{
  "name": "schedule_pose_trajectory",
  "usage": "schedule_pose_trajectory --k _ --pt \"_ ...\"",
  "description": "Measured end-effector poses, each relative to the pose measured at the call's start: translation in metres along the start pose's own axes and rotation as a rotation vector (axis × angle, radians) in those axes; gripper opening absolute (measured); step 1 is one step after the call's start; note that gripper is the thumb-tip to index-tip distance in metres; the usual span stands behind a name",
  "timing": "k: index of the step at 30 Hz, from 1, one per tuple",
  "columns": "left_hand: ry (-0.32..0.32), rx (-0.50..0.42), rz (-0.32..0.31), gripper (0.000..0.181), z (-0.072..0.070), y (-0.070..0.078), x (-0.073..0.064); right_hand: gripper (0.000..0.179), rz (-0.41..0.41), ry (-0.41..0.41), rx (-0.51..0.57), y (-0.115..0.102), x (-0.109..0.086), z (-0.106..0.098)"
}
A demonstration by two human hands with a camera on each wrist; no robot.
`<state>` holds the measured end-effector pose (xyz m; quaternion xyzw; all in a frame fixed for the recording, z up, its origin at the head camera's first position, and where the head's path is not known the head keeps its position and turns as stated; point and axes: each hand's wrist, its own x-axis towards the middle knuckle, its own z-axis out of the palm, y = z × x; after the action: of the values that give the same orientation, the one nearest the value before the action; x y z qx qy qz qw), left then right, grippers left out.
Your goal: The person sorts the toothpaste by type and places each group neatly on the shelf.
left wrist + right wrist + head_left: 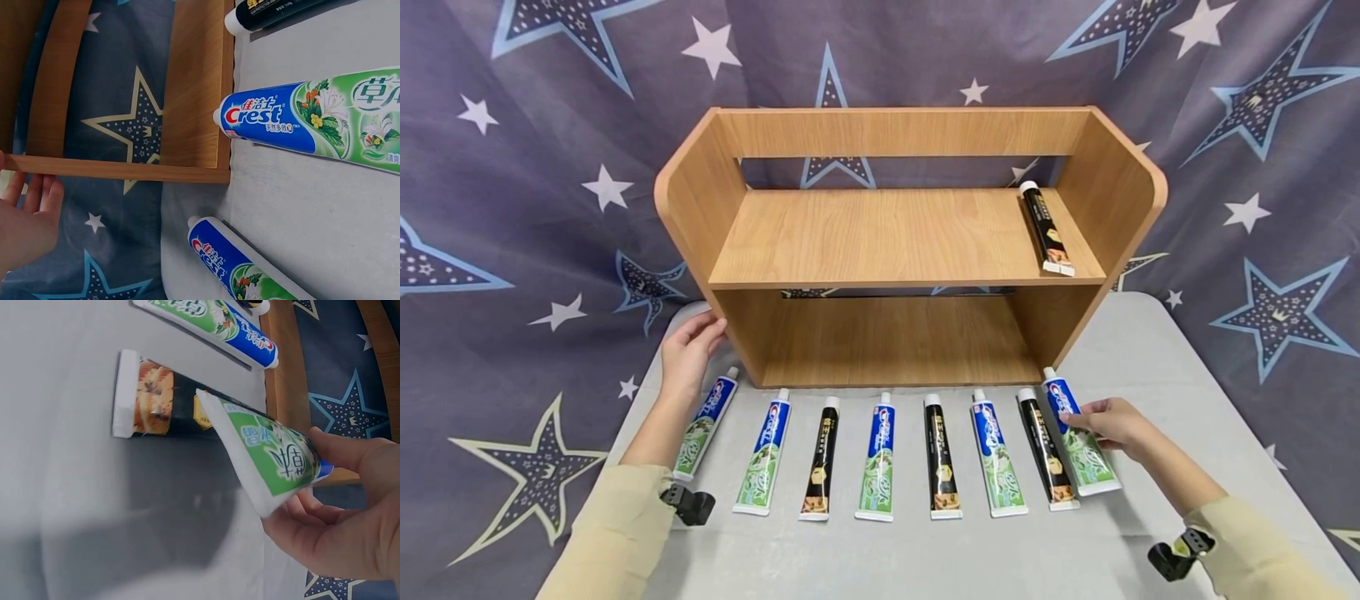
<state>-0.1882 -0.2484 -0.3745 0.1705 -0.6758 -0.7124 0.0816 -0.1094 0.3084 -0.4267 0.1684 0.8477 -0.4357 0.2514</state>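
My right hand point(1116, 427) pinches a blue-and-green Crest toothpaste tube point(1086, 454) between thumb and fingers. In the right wrist view this tube point(275, 450) is tilted and overlaps a black toothpaste tube point(181, 403) lying on the table. At the left, my left hand point(688, 346) holds the front edge of the wooden shelf's side panel point(696, 200); the left wrist view has its fingertips point(50, 194) against the panel's outer face. One black toothpaste tube point(1045, 229) lies on the upper board, near the right side panel.
Several tubes lie in a row before the shelf, Crest ones point(876, 458) alternating with black ones point(942, 458). The leftmost Crest tube point(706, 427) lies beside my left forearm. Behind the grey-covered table point(790, 567) hangs a star-patterned curtain point(917, 50).
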Motion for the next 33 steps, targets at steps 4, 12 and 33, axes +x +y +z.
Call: schedule_pose_trajectory --k 4,12,33 --pt "0.003 -0.003 0.001 0.040 0.002 0.000 0.000 0.056 0.009 -0.018 0.038 -0.005 0.002 0.002" --pt "0.022 -0.030 0.012 0.036 0.002 0.000 0.000 0.059 0.016 -0.047 0.073 -0.016 0.007 0.008" --pt "0.019 -0.021 -0.008 0.036 0.002 -0.001 -0.001 0.045 -0.027 -0.079 0.225 -0.041 0.021 0.030"
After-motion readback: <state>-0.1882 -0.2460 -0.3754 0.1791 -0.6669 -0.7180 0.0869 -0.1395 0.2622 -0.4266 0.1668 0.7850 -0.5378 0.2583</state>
